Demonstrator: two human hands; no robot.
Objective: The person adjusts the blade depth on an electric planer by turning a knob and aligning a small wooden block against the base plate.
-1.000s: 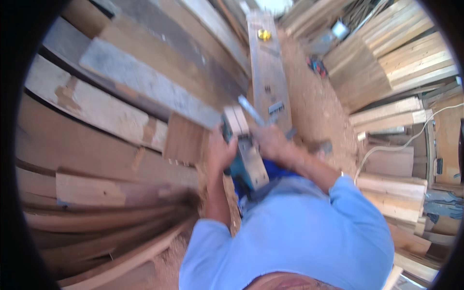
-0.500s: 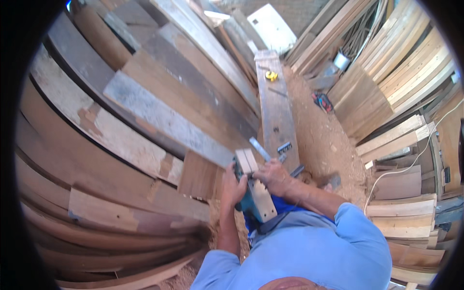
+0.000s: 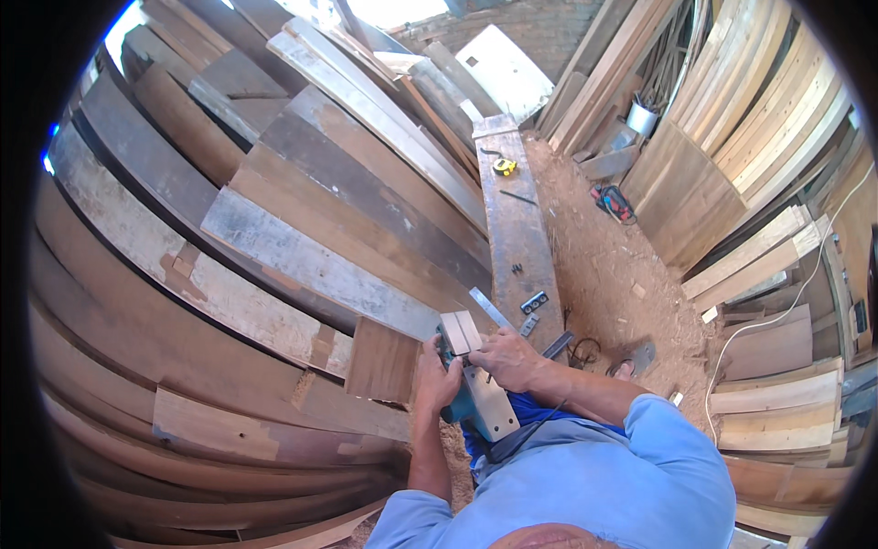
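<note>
The view has tipped upward since a second ago: more of the leaning boards and the far end of the room now show, and the hands sit lower in the picture, though their hold on the tool looks unchanged.

At the left, weathered planks (image 3: 274, 247) lean in overlapping rows, grey and brown, rough-faced, some patched with lighter strips. A small dark square offcut (image 3: 382, 361) stands just beside the left hand (image 3: 437, 380), which is closed around the teal body of an electric hand planer (image 3: 476, 403). Small pale wood blocks (image 3: 459, 331) rest at the planer's front, touching the fingers of the right hand (image 3: 508, 359), which presses down on the planer's top, curled and grasping it.

Ahead runs a long narrow bench board (image 3: 517, 229), flat and grey, carrying a yellow tape measure (image 3: 504, 166) near its far end. To the right, the floor (image 3: 622, 274) is thick with sawdust, and pale, smoother boards (image 3: 759, 119) stand stacked against the wall.
</note>
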